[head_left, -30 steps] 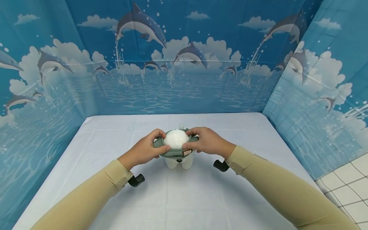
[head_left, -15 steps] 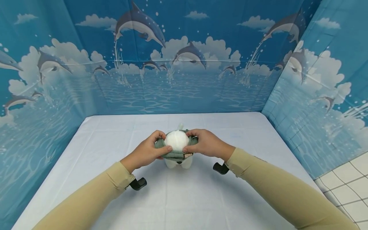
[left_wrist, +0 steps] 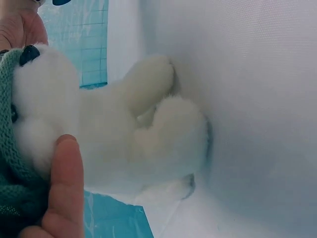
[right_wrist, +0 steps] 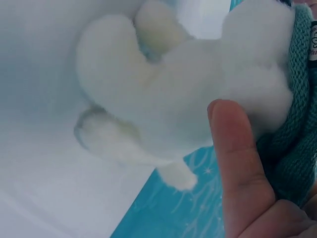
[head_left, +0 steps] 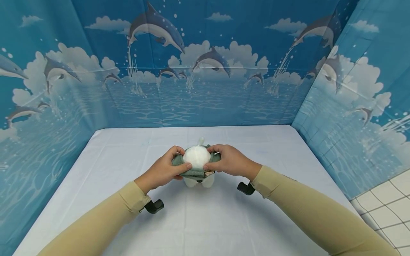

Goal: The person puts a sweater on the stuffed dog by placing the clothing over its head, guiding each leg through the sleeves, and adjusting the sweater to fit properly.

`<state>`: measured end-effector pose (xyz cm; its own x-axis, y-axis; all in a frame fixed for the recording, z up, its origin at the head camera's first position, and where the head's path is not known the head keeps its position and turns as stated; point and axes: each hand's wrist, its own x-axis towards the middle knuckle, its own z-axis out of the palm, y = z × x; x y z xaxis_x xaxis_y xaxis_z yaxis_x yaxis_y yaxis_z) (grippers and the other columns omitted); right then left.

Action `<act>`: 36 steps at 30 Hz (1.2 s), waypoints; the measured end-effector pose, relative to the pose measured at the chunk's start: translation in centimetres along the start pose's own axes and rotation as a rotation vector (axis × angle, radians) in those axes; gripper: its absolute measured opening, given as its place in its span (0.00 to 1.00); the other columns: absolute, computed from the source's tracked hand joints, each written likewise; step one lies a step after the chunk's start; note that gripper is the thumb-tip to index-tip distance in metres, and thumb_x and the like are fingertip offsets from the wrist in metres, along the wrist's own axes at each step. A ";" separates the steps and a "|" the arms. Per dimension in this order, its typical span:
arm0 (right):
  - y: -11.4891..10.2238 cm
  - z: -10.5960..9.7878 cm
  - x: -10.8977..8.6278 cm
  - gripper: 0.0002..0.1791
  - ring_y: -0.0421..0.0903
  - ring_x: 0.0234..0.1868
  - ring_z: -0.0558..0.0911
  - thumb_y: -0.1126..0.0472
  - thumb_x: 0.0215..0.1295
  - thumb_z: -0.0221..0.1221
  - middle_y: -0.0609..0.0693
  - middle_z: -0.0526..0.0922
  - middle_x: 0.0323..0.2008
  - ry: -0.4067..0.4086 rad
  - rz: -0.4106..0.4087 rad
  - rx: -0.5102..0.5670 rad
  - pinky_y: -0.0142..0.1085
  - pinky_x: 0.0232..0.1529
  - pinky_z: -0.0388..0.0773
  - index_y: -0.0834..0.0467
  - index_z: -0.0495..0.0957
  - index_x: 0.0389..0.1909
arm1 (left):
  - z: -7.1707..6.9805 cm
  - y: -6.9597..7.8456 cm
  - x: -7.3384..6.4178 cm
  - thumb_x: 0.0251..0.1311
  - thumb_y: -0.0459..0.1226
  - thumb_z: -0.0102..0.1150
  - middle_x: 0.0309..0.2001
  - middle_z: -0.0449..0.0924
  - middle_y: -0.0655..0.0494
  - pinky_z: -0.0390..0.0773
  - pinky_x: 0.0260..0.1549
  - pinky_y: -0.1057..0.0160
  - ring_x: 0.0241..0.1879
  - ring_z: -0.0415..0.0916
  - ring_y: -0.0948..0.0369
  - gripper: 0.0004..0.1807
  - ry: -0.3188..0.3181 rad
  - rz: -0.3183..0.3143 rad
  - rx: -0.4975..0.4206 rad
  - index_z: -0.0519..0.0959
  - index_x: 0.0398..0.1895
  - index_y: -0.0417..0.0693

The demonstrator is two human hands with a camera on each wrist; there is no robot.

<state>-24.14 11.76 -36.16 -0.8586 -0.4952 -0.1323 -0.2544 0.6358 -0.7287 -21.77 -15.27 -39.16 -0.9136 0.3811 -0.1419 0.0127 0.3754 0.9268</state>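
Note:
A white plush dog (head_left: 196,155) stands on the table, facing me, with its black nose just below a green knitted hat (head_left: 193,173). The hat wraps the head like a ring, and the white crown shows through its middle. My left hand (head_left: 164,166) pinches the hat's left side, thumb in front. On the other side my right hand (head_left: 233,160) grips the brim near a small dark label (head_left: 209,174). In the left wrist view, a finger (left_wrist: 67,183) lies along the cheek, and the hat (left_wrist: 20,173) covers part of an eye.
A white cloth covers the table (head_left: 211,217). Blue dolphin-print curtains (head_left: 205,96) stand behind and at both sides. Black wrist mounts (head_left: 154,206) hang below the sleeves. White tiles (head_left: 389,206) show at the lower right.
Both hands have drawn the hat slightly lower over the plush dog's face, and less of its front shows beneath. Over the last half second the hands hardly move.

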 end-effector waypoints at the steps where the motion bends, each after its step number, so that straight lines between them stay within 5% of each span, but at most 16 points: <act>1: 0.0 0.0 0.0 0.40 0.47 0.48 0.86 0.47 0.66 0.72 0.58 0.79 0.66 0.004 -0.004 -0.006 0.41 0.46 0.86 0.60 0.71 0.73 | 0.0 0.0 0.0 0.70 0.52 0.68 0.73 0.65 0.48 0.88 0.47 0.48 0.60 0.80 0.45 0.26 0.000 0.001 -0.004 0.66 0.61 0.56; 6: 0.1 0.1 -0.1 0.40 0.52 0.61 0.82 0.47 0.66 0.73 0.58 0.77 0.69 0.017 -0.019 -0.020 0.44 0.54 0.84 0.60 0.72 0.73 | 0.1 -0.1 0.0 0.70 0.49 0.69 0.72 0.64 0.45 0.87 0.50 0.43 0.62 0.78 0.44 0.26 -0.007 0.006 -0.036 0.65 0.60 0.53; 14: 0.5 0.5 -0.5 0.39 0.50 0.59 0.82 0.49 0.66 0.73 0.58 0.76 0.69 0.009 -0.018 0.037 0.44 0.54 0.84 0.59 0.71 0.74 | 0.5 -0.3 0.0 0.68 0.44 0.71 0.71 0.65 0.43 0.86 0.53 0.42 0.63 0.76 0.44 0.26 0.003 -0.005 -0.092 0.66 0.60 0.53; 22: 1.0 1.1 -0.8 0.41 0.53 0.58 0.83 0.53 0.69 0.71 0.60 0.74 0.69 -0.039 0.005 0.246 0.45 0.49 0.88 0.59 0.66 0.77 | 0.7 -0.4 -0.2 0.70 0.47 0.69 0.66 0.68 0.38 0.88 0.47 0.46 0.55 0.83 0.44 0.28 -0.017 -0.075 -0.153 0.65 0.63 0.54; 36: 1.8 1.8 -0.8 0.42 0.56 0.67 0.77 0.59 0.65 0.74 0.59 0.71 0.73 -0.029 0.006 0.259 0.46 0.59 0.83 0.59 0.66 0.77 | 1.5 -0.9 -0.3 0.67 0.35 0.71 0.71 0.62 0.39 0.87 0.51 0.46 0.62 0.75 0.44 0.29 -0.014 -0.060 -0.254 0.63 0.62 0.50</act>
<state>-23.10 12.23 -38.61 -0.8456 -0.5113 -0.1537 -0.1240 0.4681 -0.8749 -20.94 -14.44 -40.44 -0.9040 0.3768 -0.2020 -0.1451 0.1740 0.9740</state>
